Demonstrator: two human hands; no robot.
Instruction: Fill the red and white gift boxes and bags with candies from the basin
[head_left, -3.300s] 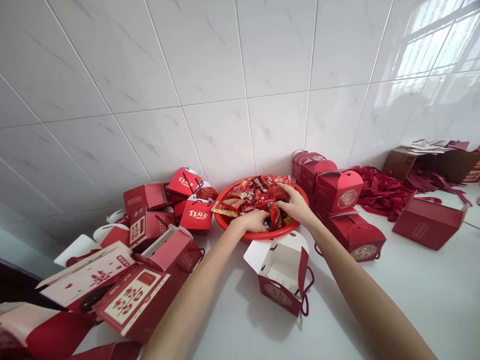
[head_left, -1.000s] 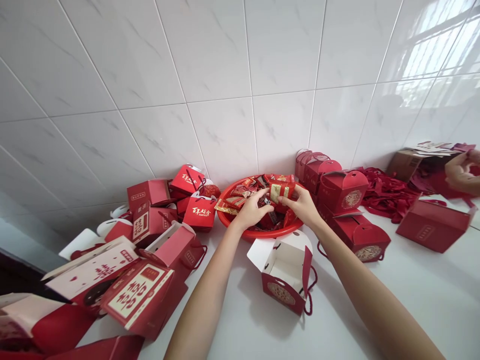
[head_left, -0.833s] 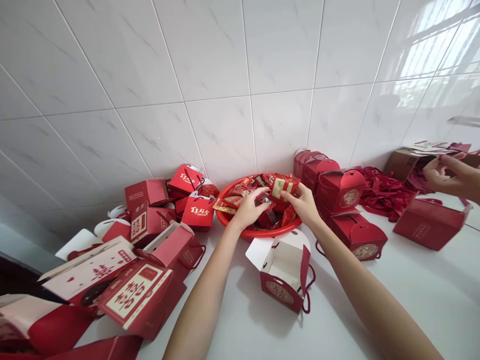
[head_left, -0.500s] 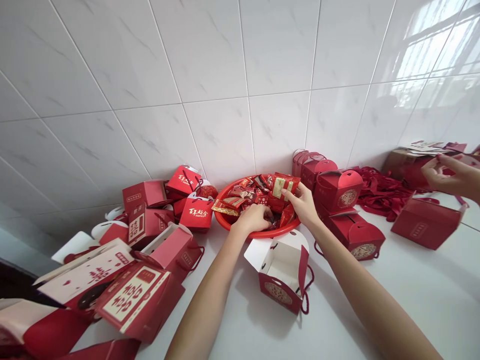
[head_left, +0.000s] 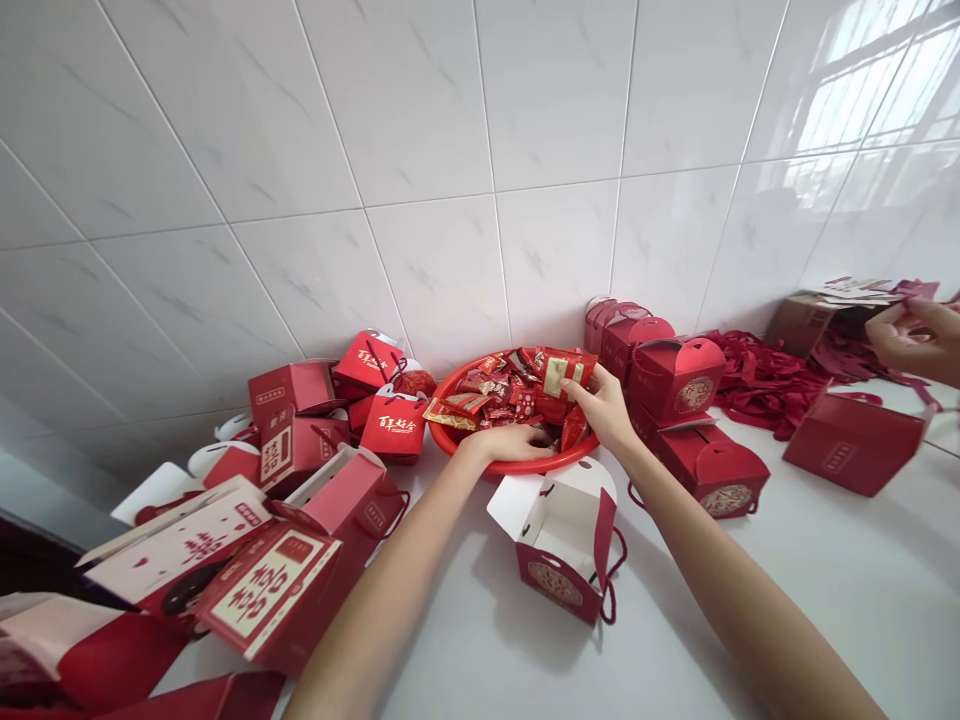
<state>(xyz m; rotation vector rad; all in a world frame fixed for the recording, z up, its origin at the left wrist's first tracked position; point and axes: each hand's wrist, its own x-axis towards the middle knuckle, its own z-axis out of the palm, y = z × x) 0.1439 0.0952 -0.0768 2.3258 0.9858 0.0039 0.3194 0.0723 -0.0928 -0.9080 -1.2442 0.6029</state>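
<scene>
A red plastic basin (head_left: 517, 466) full of wrapped sweets (head_left: 499, 388) stands against the tiled wall. My right hand (head_left: 596, 402) pinches a red and gold packet (head_left: 556, 374) at the basin's right side, thumb on its front. My left hand (head_left: 517, 442) reaches over the near rim into the sweets; its fingertips are hidden among the wrappers, so I cannot see whether it holds anything. Just in front of the basin is an open red gift box (head_left: 559, 570), its white inside showing, flaps spread and a cord handle hanging at its right.
Closed red gift boxes (head_left: 679, 380) stand right of the basin. Farther right are dark red ribbons (head_left: 765, 385), a red box (head_left: 855, 440) and another person's hand (head_left: 919, 335). Many boxes and bags (head_left: 270, 590) crowd the left side of the white table (head_left: 457, 640).
My left hand has shifted right and its wrist has turned, fingers lower among the sweets. My right hand stays on the packet. The other person's hand has moved right.
</scene>
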